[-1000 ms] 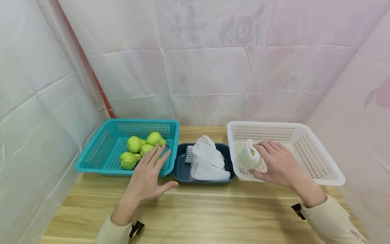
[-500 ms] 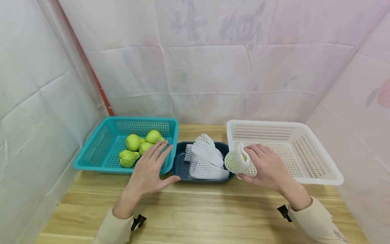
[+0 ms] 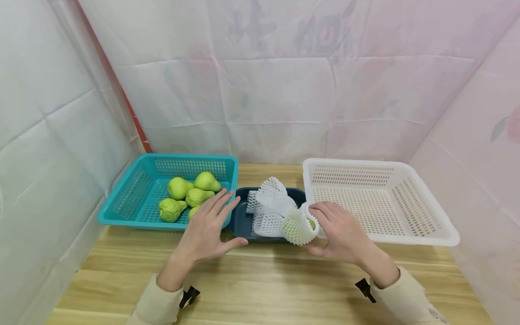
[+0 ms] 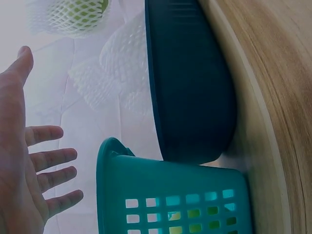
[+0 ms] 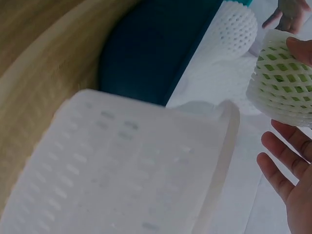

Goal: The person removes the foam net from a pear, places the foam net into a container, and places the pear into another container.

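My right hand [image 3: 343, 232] grips a green pear in a white foam net sleeve [image 3: 300, 225], held over the right front of the dark blue tray [image 3: 240, 228]. Green shows through the mesh in the right wrist view, where thumb and fingers hold the netted pear [image 5: 285, 80] from either side. Near the front right corner of the teal basket [image 3: 122, 221], my left hand [image 3: 205, 232] hovers with fingers spread and nothing in it. Several bare green pears [image 3: 172, 210] lie in that basket, one partly hidden behind the left hand. White foam net sleeves [image 3: 270, 203] are piled in the tray.
A white perforated basket [image 3: 430, 212] stands right of the tray on the wooden table [image 3: 260, 289]. Both baskets stand close beside the tray. Pale printed sheets [image 3: 276, 99] hang behind and at both sides.
My right hand has carried the netted pear left, out of the white basket to above the tray. My left hand has shifted slightly right, its fingers still spread.
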Available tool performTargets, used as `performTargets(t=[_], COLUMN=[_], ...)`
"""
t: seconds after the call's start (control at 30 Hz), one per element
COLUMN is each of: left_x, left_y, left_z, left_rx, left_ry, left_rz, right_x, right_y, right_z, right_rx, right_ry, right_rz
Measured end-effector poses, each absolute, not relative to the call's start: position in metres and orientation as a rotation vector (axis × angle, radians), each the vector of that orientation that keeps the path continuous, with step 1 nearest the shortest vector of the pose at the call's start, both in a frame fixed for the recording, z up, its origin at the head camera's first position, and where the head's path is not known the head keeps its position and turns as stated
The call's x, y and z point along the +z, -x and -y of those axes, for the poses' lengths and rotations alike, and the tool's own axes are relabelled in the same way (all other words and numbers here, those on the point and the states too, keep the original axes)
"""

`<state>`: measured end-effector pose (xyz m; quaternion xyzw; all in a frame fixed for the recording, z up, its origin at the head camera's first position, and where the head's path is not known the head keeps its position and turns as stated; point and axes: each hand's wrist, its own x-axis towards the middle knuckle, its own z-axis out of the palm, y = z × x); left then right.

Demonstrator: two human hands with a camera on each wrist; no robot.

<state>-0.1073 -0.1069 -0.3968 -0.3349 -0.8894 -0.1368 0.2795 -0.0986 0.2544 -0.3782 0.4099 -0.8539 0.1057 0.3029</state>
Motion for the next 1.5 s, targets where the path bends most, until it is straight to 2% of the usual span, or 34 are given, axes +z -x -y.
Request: performTargets(t=[0.8,1.5], left_x=[-0.397,-0.4], left_y=[0.102,0.1], left_z=[0.108,0.11], left_rx=[-0.219,-0.159], left_ry=[0.924,0.9], left_rz=[2.533,2.59], right_x=[-0.415,-0.442], right_y=[0.071,0.062], right_z=[-0.215,-0.211], right_rx=[0.227,0.117], right_ry=[-1.311,-1.366], right_rz=[2.252,2.376])
